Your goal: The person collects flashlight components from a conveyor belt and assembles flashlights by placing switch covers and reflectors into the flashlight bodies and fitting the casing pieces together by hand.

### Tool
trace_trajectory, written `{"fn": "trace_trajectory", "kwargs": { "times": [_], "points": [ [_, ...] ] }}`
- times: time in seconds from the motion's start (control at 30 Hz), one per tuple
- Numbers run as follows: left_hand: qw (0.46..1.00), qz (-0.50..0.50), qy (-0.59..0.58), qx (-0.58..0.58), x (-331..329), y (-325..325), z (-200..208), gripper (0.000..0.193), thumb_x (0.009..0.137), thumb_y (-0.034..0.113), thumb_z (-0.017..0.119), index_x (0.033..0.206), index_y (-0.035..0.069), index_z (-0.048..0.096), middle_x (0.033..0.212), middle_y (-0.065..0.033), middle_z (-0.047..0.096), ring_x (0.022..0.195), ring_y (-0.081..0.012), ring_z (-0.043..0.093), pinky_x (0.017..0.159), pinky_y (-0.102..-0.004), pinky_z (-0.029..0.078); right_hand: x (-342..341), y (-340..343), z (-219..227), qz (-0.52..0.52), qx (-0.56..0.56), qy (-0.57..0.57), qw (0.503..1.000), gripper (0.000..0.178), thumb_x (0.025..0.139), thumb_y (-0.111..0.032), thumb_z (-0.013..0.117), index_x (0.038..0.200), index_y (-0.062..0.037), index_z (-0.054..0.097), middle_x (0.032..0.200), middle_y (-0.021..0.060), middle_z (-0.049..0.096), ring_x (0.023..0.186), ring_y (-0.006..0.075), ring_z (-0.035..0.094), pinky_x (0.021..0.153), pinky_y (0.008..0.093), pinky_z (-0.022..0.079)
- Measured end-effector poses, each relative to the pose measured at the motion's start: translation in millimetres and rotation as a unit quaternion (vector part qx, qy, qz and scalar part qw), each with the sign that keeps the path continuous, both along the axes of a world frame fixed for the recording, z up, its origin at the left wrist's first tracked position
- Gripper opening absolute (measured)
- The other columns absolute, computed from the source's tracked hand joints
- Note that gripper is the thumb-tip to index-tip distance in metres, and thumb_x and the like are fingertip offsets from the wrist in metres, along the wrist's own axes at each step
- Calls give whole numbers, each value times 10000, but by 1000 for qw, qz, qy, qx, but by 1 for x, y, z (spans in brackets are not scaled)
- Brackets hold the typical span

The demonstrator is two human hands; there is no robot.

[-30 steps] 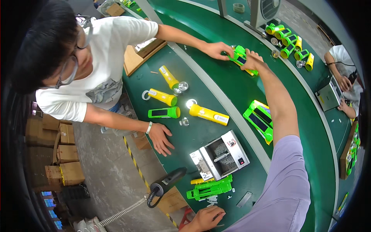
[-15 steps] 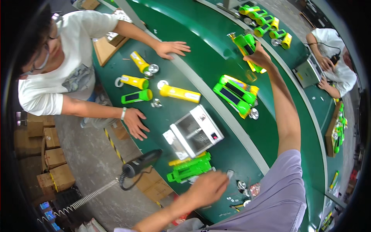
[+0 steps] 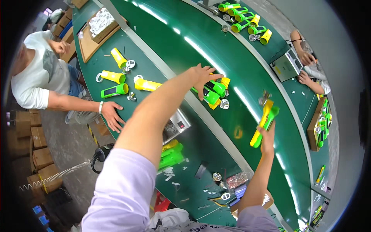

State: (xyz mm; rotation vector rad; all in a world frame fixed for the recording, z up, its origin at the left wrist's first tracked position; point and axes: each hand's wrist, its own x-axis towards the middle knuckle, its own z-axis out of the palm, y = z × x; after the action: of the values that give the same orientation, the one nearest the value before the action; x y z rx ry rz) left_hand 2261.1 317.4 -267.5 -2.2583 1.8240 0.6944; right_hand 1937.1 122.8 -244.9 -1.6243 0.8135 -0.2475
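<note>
1. The long bright-green and yellow plastic torch body (image 3: 263,120) is over the green belt (image 3: 174,50), nearer the belt's right edge than its left, tilted and apparently raised off the surface.
2. The right hand (image 3: 267,138) has its grip closed around this body's lower part. A shiny round reflector (image 3: 264,97), blurred, sits at the upper end.
3. The left hand (image 3: 201,79) has a wide grip, fingers spread over the clustered green and yellow plastic torch bodies (image 3: 211,96) by the belt's left edge; whether it touches them I cannot tell.
4. The held body looks light and stiff, probably thin hollow plastic. Its smooth shell could slip in a loose grasp.
5. The barrel seems the sound place to hold: thumb on one side, fingers wrapped round the other, away from the reflector end.
6. The reflector is likely the fragile part; it seems loosely attached, so it may swing or pull if the body is jerked.
7. In the cluster, dark flat panels on the green shells look easy to scratch, so the shell sides seem better than the panels for holding. The silver round reflector (image 3: 224,103) beside them also calls for gentle fingers.
</note>
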Motion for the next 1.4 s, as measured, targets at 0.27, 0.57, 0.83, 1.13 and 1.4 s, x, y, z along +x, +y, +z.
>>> {"fn": "trace_trajectory", "kwargs": {
  "times": [0.27,0.57,0.83,1.13,1.4],
  "points": [
    [996,-34,-51,-60,8,35,-20,1159,588,366,824,1521,242,149,1481,-206,317,1316,-369,400,1045,-557,371,-47,35,-14,5,34,42,999,816,706,-78,662,1421,-12,275,1173,121,466,1057,235,484,943,352,408],
    [998,27,-39,-48,6,11,-18,1064,579,388,797,1467,140,266,1203,-149,495,1121,-307,489,900,-444,414,-45,45,-10,20,66,50,996,860,684,-105,684,1428,-18,263,1180,138,481,1088,253,495,951,369,421],
    [993,44,-36,-102,-1,11,9,956,582,391,778,1398,132,351,1143,-145,505,1076,-304,515,867,-448,433,-56,65,-23,24,61,48,997,816,708,-136,659,1423,-22,281,1161,139,490,1037,249,526,887,374,465],
    [985,-13,23,-170,-79,-4,92,902,588,452,778,1350,140,410,1141,-180,520,1090,-330,517,873,-481,442,-69,118,-39,-90,344,-63,933,626,797,-418,588,1239,9,469,1011,152,603,861,261,625,731,417,549],
    [976,-84,74,-188,-199,66,147,917,567,397,782,1349,88,417,1110,-183,521,1068,-332,503,879,-452,403,-106,189,-20,-56,478,-133,866,719,735,-488,614,1244,4,489,1054,176,616,898,301,635,768,460,547]
  ]
}}
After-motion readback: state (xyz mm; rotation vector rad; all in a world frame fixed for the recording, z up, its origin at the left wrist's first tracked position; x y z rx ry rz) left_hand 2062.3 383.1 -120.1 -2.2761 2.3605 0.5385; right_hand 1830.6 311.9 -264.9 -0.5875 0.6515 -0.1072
